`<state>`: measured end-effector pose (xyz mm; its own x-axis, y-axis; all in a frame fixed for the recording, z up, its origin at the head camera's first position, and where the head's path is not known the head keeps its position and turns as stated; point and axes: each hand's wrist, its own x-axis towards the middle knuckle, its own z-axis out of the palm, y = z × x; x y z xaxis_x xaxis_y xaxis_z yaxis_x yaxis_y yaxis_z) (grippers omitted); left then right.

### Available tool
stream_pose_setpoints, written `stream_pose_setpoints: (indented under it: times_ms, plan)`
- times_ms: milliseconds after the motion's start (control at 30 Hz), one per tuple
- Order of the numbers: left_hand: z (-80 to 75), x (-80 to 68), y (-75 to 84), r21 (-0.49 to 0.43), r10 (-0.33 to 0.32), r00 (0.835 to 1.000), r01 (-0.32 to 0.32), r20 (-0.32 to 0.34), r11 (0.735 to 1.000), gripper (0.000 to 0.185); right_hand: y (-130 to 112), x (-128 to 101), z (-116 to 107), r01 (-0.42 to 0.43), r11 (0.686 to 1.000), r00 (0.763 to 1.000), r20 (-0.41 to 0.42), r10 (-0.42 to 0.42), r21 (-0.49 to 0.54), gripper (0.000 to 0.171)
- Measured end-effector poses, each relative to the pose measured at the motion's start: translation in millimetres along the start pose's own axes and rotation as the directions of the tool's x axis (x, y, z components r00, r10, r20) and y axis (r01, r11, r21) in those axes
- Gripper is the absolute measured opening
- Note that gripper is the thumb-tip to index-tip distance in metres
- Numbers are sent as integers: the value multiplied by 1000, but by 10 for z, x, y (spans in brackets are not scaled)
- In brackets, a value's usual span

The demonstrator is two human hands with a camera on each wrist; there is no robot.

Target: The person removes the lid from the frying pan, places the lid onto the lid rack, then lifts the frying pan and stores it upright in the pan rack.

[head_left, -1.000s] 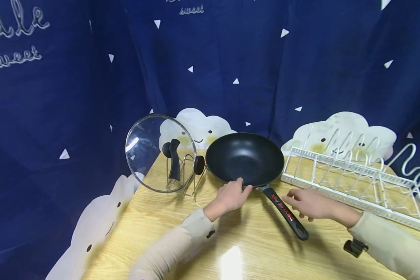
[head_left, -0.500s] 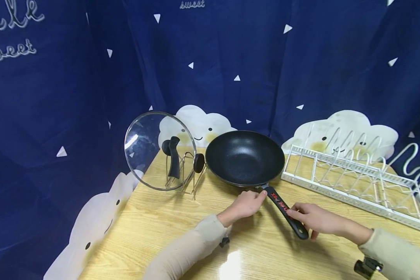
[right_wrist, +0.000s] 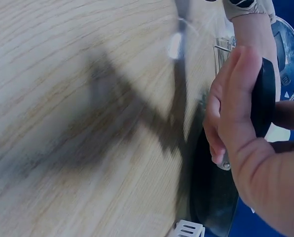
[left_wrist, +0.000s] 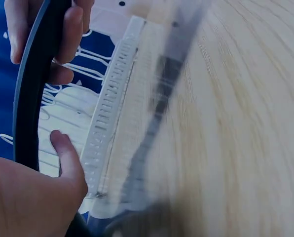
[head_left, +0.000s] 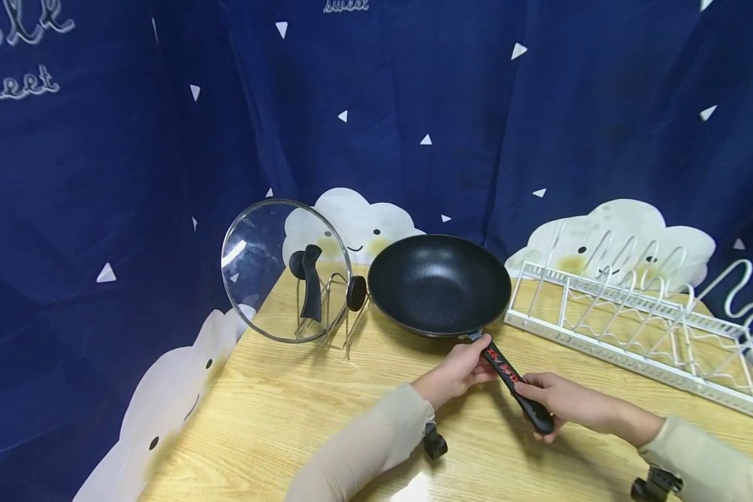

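A black wok (head_left: 439, 279) sits tilted toward me on the wooden table, its black handle (head_left: 500, 365) with red lettering pointing to the near right. My left hand (head_left: 454, 373) grips the handle close to the pan, thumb on top and fingers reaching underneath. Toward the handle's end, my right hand (head_left: 567, 403) holds it with the thumb above and the other fingers below. In the left wrist view the dark handle (left_wrist: 27, 108) runs between both hands. The right wrist view has my right hand (right_wrist: 258, 153) wrapped about the handle (right_wrist: 265, 98); part of the wok is hidden there.
Left of the wok, a glass lid (head_left: 260, 279) with a black handle stands upright in a wire stand (head_left: 348, 328). A white wire dish rack (head_left: 634, 362) stands to the right, near the wok's rim. Behind the table (head_left: 276, 418) hangs a blue curtain (head_left: 383, 84).
My left hand has slid right from the wok's near rim onto the handle's base. My right hand has moved from beside the handle to holding its end. The wok stays in place.
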<state>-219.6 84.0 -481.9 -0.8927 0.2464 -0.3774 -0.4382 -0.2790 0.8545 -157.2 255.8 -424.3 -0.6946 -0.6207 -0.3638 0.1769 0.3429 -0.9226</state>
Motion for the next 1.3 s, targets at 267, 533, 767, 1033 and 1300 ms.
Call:
stream_pose_setpoints:
  times_ms: [267,533,767,1033,1300]
  plan:
    - [75,49,-17,-179,-19,999,26,41,983,33,45,21,-45,-29,992,996,84,19,120,40]
    - [79,35,20,-212,-21,995,40,93,976,26,45,36,-20,-25,986,993,114,6,167,38]
    - [35,24,25,-172,-5,996,20,85,985,29,35,68,35,-23,979,991,136,-5,202,36]
    - [-32,20,40,-116,-6,995,17,99,993,30,-12,107,164,-29,980,995,96,11,195,37]
    - [-127,0,63,-77,-14,995,22,99,997,34,-41,158,303,5,981,996,84,-22,196,34]
